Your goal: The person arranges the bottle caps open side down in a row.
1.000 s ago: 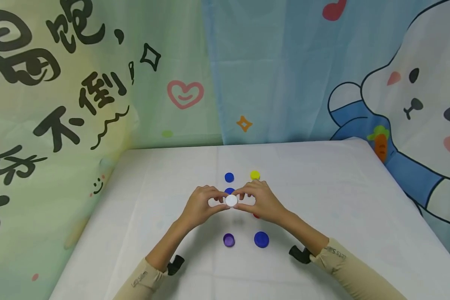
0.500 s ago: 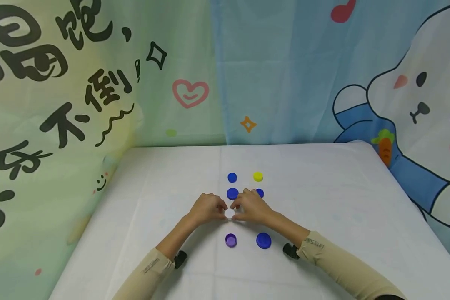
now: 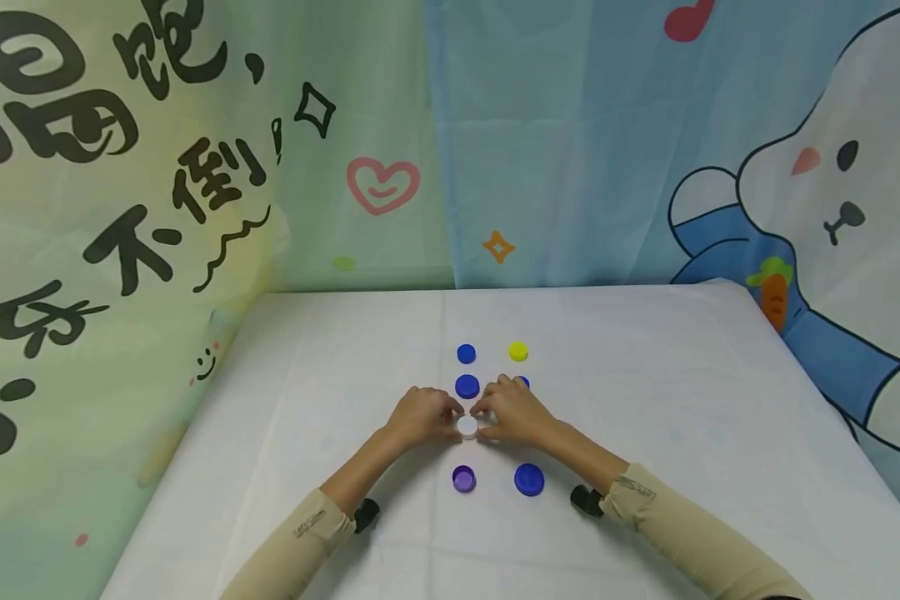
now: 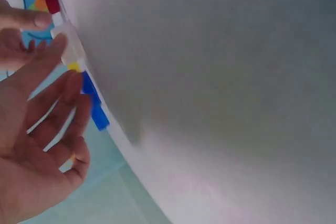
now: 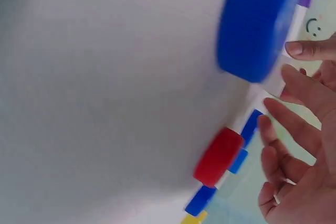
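A round white bottle cap [image 3: 467, 427] sits low at the tabletop between both hands. My left hand [image 3: 425, 415] pinches it from the left with thumb and forefinger; in the left wrist view its thumb overlaps the white cap [image 4: 71, 45]. From the other side my right hand [image 3: 520, 411] pinches the same cap, the remaining fingers loosely curved. Just beyond lies a blue cap [image 3: 467, 386]. A red cap [image 5: 219, 157] shows in the right wrist view and is hidden behind the right hand in the head view.
Nearer me lie a purple cap [image 3: 463, 479], hollow side up, and a large blue cap [image 3: 528, 479]. Farther back are a small blue cap [image 3: 467, 353] and a yellow cap [image 3: 518, 351]. Another blue cap [image 3: 525, 381] peeks out behind the right hand. White cloth [image 3: 330, 350] covers the table.
Both hands have lowered the white cap from above the table and brought it closer to me, then shifted it slightly right. The view has tilted a little; the other caps stay put.
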{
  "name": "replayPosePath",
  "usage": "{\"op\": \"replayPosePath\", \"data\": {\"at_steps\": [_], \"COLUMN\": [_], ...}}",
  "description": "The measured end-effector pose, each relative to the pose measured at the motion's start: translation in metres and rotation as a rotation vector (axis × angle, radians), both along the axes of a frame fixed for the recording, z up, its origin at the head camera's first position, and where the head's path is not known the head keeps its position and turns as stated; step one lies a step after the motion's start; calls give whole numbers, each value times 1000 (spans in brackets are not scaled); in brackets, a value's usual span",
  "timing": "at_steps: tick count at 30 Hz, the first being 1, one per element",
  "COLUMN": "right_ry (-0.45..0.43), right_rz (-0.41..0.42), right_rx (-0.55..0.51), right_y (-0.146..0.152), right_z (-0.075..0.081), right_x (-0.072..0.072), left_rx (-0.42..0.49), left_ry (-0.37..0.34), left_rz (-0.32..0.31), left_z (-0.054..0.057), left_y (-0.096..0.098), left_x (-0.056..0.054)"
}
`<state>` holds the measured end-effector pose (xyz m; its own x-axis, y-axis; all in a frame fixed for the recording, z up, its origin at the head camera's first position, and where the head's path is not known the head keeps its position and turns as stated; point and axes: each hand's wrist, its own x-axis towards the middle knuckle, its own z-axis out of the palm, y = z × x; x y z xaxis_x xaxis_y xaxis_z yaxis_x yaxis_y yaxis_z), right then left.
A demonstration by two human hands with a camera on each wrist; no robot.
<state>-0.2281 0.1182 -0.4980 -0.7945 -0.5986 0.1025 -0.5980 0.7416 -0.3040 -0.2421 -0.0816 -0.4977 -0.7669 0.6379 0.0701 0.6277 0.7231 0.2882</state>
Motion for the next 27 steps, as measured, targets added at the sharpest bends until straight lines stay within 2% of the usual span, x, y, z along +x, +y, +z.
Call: {"op": "replayPosePath", "data": {"at_steps": [6, 11, 14, 20, 27], "right_ry": [-21, -27, 2, 16, 19], "right_rz": [-24, -14, -20, -66, -45], "right_rx": [-6, -111, -130, -77, -65], "right_y": [10, 9, 5, -1, -8], "right_z": [13, 21, 18, 5, -1], "right_x": [19, 43, 57, 72, 77], "left_rx": [73, 175, 180, 46, 42], "left_ry": [-58, -183, -240, -260, -198], "left_rz": [67, -1, -39, -14, -54], "left_z": [12, 18, 16, 6, 1], "left_y": [-14, -18, -15, -8, -4], "left_x": [12, 28, 38, 51, 56]}}
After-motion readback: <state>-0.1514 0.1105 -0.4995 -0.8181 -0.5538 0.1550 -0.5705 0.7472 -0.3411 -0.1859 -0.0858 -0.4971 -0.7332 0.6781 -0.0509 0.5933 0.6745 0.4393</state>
